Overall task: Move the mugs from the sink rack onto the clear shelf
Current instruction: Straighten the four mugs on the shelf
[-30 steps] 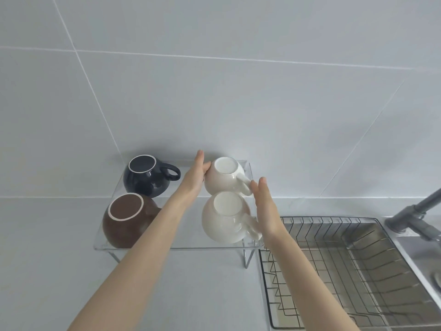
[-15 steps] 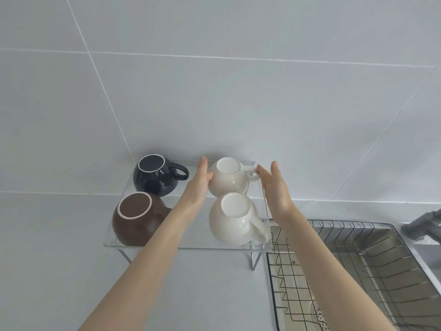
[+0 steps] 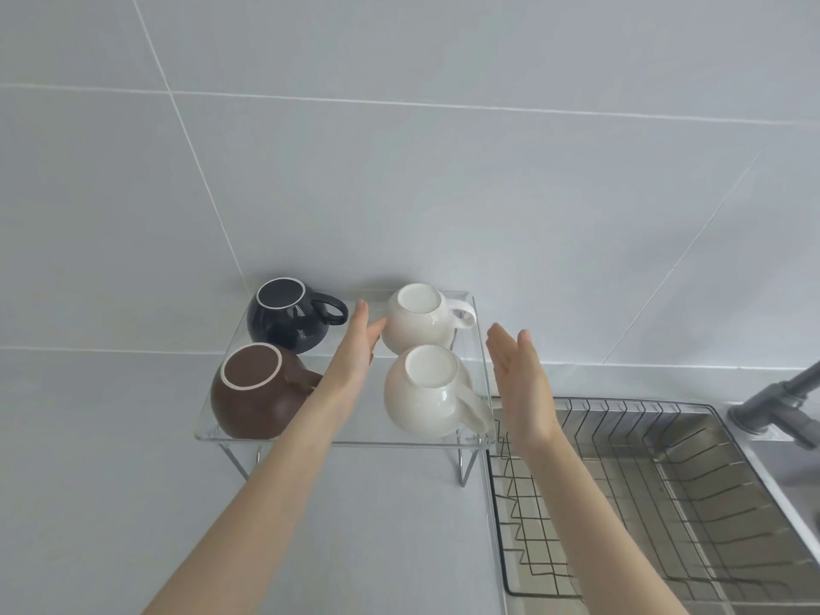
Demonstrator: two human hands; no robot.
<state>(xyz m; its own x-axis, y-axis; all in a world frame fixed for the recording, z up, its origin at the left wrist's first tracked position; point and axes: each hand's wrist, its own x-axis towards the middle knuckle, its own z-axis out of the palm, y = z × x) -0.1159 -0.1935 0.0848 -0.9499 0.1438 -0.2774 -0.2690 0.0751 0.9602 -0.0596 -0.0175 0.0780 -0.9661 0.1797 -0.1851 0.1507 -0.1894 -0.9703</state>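
While hovering at the shelf (image 3: 337, 439), spread flat and clamped on nothing: left grip (image 3: 355, 344) and right grip (image 3: 519, 375), palms facing each other. Bracketing the two white mugs between them.

Left of the left grip: navy mug (image 3: 288, 315) at the back, brown mug (image 3: 255, 392) in front, tucked against the forearm.

Just right of the left fingertips, touching or as good as: rear white mug (image 3: 419, 319). Hard to call contact from here. Clear of the right grip, off to its left across the shelf's right edge. Nearer side for that mug, then: the left.

Front white mug (image 3: 428, 392) between the two forearms, closer to the right wrist, touched by neither.

All four upside down, bases up, long axis vertical. Rear white handle pointing right, toward the right fingertips. Front white handle pointing right and forward, toward the right wrist, at the shelf's edge.

Below and right of the right grip: rack (image 3: 621, 503), no mug showing in its visible part.

Looks like job done bar a last nudge. Any squaring-up probably a push from the left on the rear white mug, right grip placed to meet the handle side.
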